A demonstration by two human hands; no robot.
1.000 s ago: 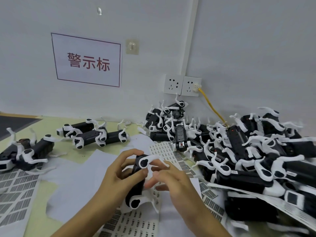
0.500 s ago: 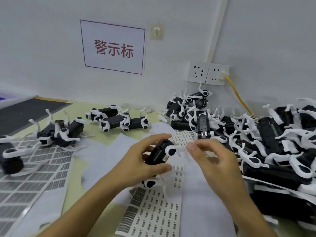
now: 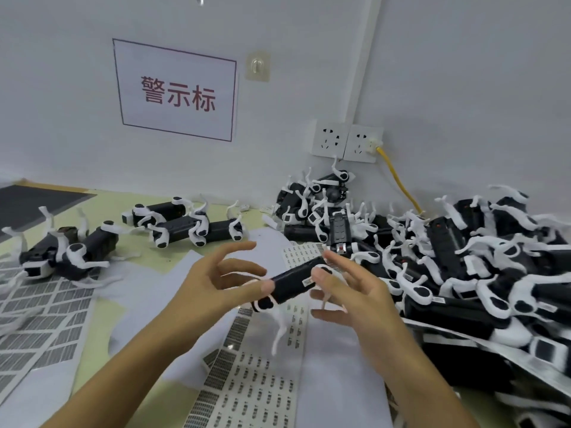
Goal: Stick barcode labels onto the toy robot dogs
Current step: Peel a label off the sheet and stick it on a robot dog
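A black toy robot dog (image 3: 292, 281) with white legs hangs tilted between my hands above the table. My right hand (image 3: 355, 293) grips its upper right end with thumb and forefinger. A small white barcode label (image 3: 307, 282) sits on the dog's body beside that thumb. My left hand (image 3: 213, 282) has its fingers spread wide; only its thumb tip touches the dog's lower left end. Sheets of barcode labels (image 3: 250, 381) lie on the table under my hands.
A big heap of black-and-white toy dogs (image 3: 448, 257) fills the right side up to the wall. A few separate dogs (image 3: 185, 227) lie at the back left, another dog (image 3: 68, 254) on the far left. More label sheets (image 3: 40, 322) are at the left; a yellow cable (image 3: 398, 180) runs from the wall sockets.
The dog has turned from upright to nearly lying across. My left hand has let go its grip and spread its fingers, while my right hand has taken hold of the dog.
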